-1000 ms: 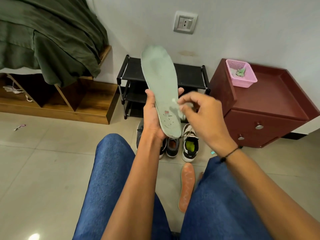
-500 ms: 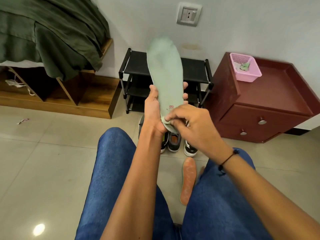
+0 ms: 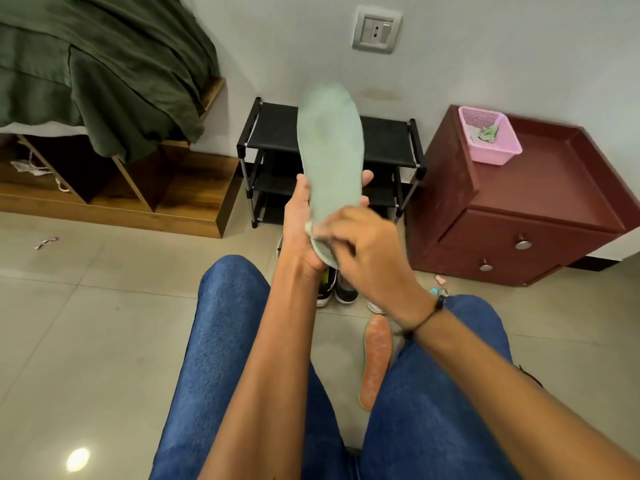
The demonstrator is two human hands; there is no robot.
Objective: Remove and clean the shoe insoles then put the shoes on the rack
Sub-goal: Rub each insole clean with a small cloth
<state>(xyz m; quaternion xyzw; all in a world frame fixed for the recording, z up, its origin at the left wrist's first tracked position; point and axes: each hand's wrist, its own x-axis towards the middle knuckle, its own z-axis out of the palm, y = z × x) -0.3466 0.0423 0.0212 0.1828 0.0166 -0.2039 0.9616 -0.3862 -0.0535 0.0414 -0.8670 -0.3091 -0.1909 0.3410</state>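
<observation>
A pale green insole (image 3: 330, 157) stands upright in front of me, toe end up. My left hand (image 3: 301, 220) grips it near the heel, thumb on the left edge and fingertips showing at the right edge. My right hand (image 3: 363, 244) pinches a small pale wipe (image 3: 313, 230) against the heel end and covers it. An orange insole (image 3: 375, 358) lies on the floor between my knees. Dark shoes (image 3: 337, 289) sit on the floor below my hands, partly hidden. The black shoe rack (image 3: 273, 133) stands against the wall behind the insole.
A dark red cabinet (image 3: 540, 209) with a pink basket (image 3: 491, 140) stands right of the rack. A wooden bed base (image 3: 114, 199) with a green blanket (image 3: 114, 67) is at the left. Small scraps (image 3: 440, 284) lie on the tiled floor.
My right hand has moved down from the insole's middle to its heel with the wipe. The insole has shifted slightly, still held upright by my left hand.
</observation>
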